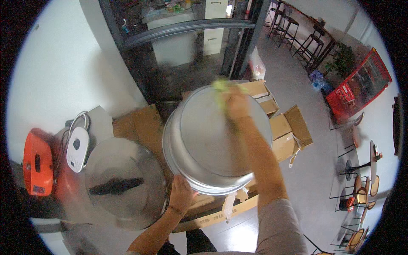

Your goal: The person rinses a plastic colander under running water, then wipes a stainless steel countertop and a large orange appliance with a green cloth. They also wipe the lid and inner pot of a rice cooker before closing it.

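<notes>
A large round metal pot (210, 134) stands before me with its flat, pale face up, over cardboard. My left hand (182, 195) grips the pot's lower rim at its near left side. Blurred by motion, my right hand (236, 103) holds a yellow-green cloth (220, 91) against the far part of the flat face. Left of the pot lies a big round metal lid (122, 165) with a black handle (116, 186).
A white appliance (77, 149) with a cable and an orange-red container (38, 162) stand at the far left. Open cardboard boxes (282, 137) lie right of the pot. Behind it is a dark-framed glass door (191, 28). Stools (314, 41) and a red display cooler (360, 84) stand farther off.
</notes>
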Demonstrator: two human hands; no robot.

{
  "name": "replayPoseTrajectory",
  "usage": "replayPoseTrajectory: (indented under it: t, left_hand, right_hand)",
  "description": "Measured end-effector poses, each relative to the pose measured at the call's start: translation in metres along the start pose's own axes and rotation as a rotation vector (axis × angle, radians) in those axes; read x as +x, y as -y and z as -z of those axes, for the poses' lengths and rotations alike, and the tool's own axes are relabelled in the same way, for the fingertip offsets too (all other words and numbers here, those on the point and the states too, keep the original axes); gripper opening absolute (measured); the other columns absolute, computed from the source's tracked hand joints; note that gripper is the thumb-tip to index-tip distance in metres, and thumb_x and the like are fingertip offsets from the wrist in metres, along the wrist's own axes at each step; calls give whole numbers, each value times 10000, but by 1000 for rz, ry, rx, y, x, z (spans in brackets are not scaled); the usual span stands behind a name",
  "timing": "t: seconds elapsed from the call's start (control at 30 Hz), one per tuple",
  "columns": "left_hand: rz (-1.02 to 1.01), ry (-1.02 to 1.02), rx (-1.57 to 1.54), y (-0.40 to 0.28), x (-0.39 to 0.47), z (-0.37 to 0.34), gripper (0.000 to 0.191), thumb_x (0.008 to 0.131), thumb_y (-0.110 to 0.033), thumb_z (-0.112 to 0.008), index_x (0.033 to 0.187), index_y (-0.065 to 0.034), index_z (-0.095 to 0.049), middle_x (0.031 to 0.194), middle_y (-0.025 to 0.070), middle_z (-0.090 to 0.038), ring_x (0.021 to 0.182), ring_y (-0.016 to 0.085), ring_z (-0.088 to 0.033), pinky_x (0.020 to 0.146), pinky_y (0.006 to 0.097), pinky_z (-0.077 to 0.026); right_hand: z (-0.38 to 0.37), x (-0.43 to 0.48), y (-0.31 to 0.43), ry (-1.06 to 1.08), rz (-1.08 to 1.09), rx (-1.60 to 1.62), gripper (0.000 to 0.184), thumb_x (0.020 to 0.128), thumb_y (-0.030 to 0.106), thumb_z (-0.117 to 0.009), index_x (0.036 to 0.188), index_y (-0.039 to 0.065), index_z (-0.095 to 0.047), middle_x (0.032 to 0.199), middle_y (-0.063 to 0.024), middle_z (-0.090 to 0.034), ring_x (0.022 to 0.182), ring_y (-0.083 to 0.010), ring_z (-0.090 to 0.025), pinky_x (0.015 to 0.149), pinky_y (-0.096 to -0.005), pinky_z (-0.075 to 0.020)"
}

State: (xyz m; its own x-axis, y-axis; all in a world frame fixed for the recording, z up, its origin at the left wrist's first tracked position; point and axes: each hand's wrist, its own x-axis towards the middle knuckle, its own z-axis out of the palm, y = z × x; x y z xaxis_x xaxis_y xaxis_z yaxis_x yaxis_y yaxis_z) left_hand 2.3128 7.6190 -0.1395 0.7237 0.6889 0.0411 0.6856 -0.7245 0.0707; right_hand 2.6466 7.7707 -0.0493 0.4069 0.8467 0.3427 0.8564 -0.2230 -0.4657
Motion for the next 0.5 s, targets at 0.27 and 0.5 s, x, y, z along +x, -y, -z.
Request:
replayPoseTrajectory:
  t: [0.27,0.5]
  left_hand:
    - [45,113,117,-7,1,-4,913,736,-554,-632,1223,188,-416,1297,355,-412,1240,465,-377,1046,475,-327]
    - [-17,-4,44,6,-3,3,760,776,-433,-664,1200,157,-440,1261,315,-459,1218,440,-406,1035,458,-346]
  right_hand:
    - [73,-183,23,176,-6,-79,601,915,247,-513,1443,121,-257,1457,-228,-253,1339,-428,-247,1075,-503,-268]
    - [22,-121,91,133,339,56,472,912,296,-501,1329,84,-440,1402,-231,-352,1285,-391,-357,1053,-508,-285]
